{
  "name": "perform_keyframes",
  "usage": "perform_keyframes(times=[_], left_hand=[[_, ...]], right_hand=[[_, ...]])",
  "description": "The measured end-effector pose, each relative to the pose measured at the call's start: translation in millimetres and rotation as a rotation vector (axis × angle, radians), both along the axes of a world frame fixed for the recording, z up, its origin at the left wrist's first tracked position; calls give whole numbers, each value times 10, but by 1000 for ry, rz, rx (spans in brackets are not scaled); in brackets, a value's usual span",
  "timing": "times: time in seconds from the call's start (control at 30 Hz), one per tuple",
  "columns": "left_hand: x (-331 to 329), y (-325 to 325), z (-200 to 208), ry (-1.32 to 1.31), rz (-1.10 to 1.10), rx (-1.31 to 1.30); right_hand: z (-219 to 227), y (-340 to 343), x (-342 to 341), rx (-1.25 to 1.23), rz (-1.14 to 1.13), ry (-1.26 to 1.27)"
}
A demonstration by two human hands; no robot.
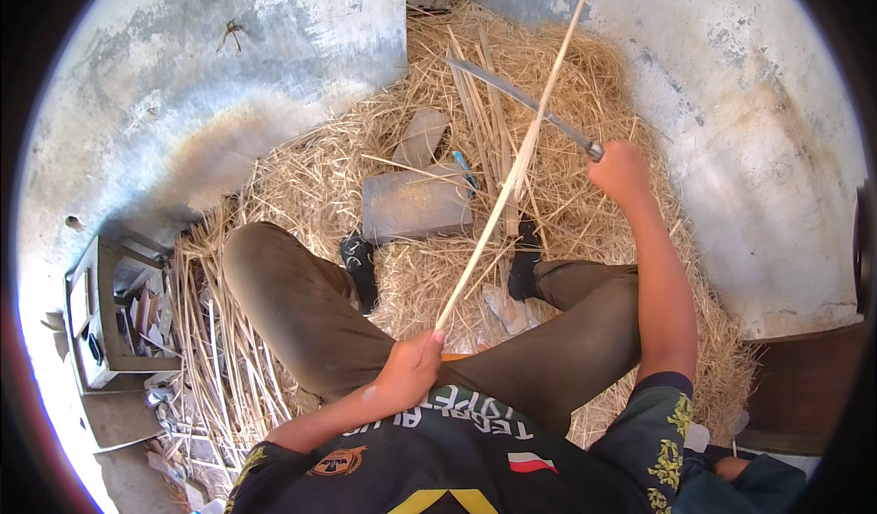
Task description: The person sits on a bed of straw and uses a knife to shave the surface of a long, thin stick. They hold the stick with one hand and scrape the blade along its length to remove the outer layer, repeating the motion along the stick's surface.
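Observation:
My left hand (408, 370) is closed around the near end of a long pale bamboo strip (486, 227), close to my lap. The strip slants up and away to the right, and around its middle it looks frayed or split. In my right hand (623, 174), held out at the right, is the handle of a long, slightly curved knife (512, 92). Its blade points to the far left and crosses the strip's upper part. Whether the edge touches the strip, I cannot tell. Beneath them lies a heap of thin shavings (585, 94).
A grey block (416, 211) lies between my feet, with a smaller slab (422, 136) behind it. Several loose strips (484, 112) lie beyond, more sticks (228, 331) at left. A wooden frame box (114, 317) stands at far left. Pale walls (749, 139) flank the heap.

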State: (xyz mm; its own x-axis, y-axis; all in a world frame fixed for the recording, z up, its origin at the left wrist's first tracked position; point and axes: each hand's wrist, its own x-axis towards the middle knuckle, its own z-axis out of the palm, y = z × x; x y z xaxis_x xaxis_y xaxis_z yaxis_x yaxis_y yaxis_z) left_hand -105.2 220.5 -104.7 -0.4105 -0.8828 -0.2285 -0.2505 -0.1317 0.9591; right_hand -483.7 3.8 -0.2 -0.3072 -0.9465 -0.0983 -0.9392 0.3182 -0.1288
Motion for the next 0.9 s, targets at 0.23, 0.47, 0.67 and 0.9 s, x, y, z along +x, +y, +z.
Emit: perform_keyframes(times=[0.23,0.47,0.67,0.9], left_hand=[[521,-45,374,-165,137,22],[1003,693,345,-333,11,15],[1543,1030,480,-514,87,111],[1195,340,586,-466,143,-101]], right_hand=[[-171,226,680,-449,334,111],[-152,-199,-313,-392,-249,-23],[-530,-289,-1706,-515,-677,-323],[-16,140,-948,-638,-393,-125]])
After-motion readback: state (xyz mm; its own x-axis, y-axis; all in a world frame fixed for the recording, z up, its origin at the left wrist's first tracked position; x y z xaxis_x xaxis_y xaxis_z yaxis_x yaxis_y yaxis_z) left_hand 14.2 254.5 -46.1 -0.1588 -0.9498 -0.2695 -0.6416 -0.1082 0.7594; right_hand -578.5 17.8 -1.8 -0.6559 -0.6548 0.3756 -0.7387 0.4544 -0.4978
